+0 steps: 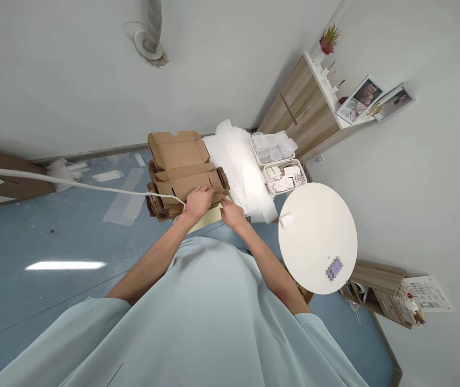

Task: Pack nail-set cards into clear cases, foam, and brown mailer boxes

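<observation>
The cardboard box (185,186) lay on stacked cardboard (155,203), just ahead of both hands, its creases running sideways. The left hand (199,201), fingers bent, was nearer its middle, grip unclear; the right hand (232,213) pinched its near right edge.

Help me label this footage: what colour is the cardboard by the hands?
The cardboard is brown, as the head view, the only one, shows.

A plain brown cardboard box (181,185), partly folded, lies open atop a messy stack of flattened cartons (154,208). Two dark slots mark its broad panel, with creased flaps bent up at the right end. Whether the notched panel at the far side belongs to it is unclear.
</observation>
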`<state>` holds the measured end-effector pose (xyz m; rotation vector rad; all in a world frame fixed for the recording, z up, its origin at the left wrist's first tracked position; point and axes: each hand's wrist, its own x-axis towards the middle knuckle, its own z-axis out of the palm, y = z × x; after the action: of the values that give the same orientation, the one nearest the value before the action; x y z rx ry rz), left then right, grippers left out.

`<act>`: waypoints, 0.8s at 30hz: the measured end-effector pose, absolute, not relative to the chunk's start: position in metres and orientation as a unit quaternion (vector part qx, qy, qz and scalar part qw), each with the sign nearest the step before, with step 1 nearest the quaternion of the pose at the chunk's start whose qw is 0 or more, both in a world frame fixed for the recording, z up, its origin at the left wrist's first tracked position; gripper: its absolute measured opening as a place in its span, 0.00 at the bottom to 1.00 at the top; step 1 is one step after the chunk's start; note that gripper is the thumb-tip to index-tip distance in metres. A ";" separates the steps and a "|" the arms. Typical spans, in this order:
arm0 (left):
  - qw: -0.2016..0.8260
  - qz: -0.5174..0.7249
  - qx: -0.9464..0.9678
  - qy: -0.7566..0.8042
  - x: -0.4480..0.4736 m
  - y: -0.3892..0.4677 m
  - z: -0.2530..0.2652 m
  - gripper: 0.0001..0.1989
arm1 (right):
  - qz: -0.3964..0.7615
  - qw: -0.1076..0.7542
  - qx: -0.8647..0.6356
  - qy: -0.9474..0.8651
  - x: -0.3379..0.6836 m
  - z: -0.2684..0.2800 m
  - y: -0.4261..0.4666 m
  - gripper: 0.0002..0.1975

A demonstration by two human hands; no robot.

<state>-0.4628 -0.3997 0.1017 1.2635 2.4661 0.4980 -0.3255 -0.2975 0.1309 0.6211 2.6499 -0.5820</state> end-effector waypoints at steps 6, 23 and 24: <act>0.080 0.277 0.427 0.857 -0.460 -0.404 0.142 0.20 | -0.197 0.226 0.228 0.926 -0.338 0.131 -0.292 0.17; -0.103 0.423 0.567 0.699 -0.391 -0.348 0.243 0.16 | -0.367 -0.314 0.408 0.775 -0.226 0.301 -0.208 0.28; -0.092 0.422 0.596 0.677 -0.378 -0.339 0.243 0.16 | -0.351 -0.320 0.432 0.766 -0.209 0.307 -0.206 0.26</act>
<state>-0.3784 -0.3394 0.2431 1.9901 2.2621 1.4095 -0.2091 -0.2058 0.3066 1.7302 3.0690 -1.4062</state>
